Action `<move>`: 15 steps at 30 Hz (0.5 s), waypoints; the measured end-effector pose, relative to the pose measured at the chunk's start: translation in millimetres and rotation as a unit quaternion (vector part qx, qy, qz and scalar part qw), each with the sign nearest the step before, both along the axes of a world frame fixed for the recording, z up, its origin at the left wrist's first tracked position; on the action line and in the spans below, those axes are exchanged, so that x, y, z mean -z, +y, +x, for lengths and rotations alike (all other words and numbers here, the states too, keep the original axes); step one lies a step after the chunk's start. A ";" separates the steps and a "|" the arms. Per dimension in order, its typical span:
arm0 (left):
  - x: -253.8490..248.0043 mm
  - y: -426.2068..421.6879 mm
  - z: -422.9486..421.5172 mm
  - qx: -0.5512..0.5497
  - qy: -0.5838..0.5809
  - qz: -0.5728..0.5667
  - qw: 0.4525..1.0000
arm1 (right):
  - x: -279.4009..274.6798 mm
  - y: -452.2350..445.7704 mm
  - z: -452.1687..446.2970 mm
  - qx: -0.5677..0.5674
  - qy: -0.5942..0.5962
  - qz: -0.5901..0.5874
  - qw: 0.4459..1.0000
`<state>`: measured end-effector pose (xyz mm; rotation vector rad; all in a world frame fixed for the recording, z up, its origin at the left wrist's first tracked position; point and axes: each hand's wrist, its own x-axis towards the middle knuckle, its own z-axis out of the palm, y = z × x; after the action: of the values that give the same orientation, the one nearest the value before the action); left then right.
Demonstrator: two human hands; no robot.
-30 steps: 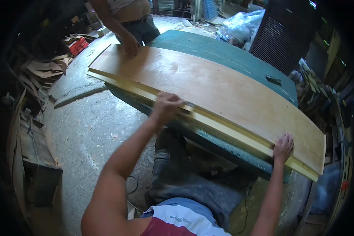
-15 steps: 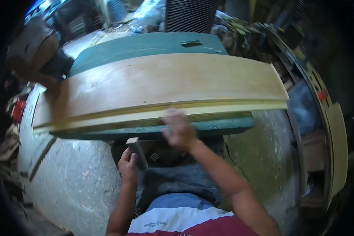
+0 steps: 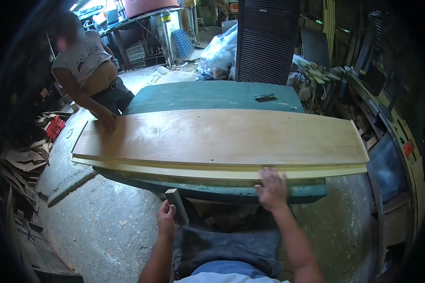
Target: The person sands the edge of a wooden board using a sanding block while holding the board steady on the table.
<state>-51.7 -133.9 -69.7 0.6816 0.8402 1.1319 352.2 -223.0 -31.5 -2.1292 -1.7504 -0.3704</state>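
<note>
A long pale wooden panel (image 3: pixel 241 134) lies across a green table (image 3: pixel 184 94), with a lighter yellowish strip (image 3: pixel 222 172) along its near side. My left hand (image 3: pixel 166 218) holds a small wooden block (image 3: pixel 177 206) upright in front of the table's near edge, apart from the panel. My right hand (image 3: pixel 272 189) rests with fingers spread on the near edge of the strip, right of the middle. A dark flat object (image 3: pixel 266 97) lies on the far part of the table.
At the left, another person (image 3: pixel 87 75) stands with a hand on the panel's far left end. Wood scraps (image 3: pixel 26 165) and a red object (image 3: pixel 55 127) lie at the left. Behind the table are a dark louvered panel (image 3: pixel 267 42) and plastic bags (image 3: pixel 218 56).
My left hand has left the panel's near edge and come down toward me with the block. My right hand moved from near the right end toward the middle. The view has turned.
</note>
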 end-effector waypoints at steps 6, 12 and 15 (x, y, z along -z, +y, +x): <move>-110.0 81.2 41.1 -0.031 0.584 0.625 0.517 | -11.7 -69.1 95.9 0.205 0.005 -0.002 0.979; -112.0 160.5 66.4 0.093 0.546 0.684 0.475 | -40.2 -66.8 149.5 0.236 0.080 0.131 0.960; -101.8 164.6 72.9 0.103 0.550 0.669 0.489 | -55.9 -29.8 167.6 0.218 0.061 0.164 0.960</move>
<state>21.2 30.7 32.1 2.9924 0.6414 0.8276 519.8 -252.8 24.5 -2.2156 -1.0526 -0.5834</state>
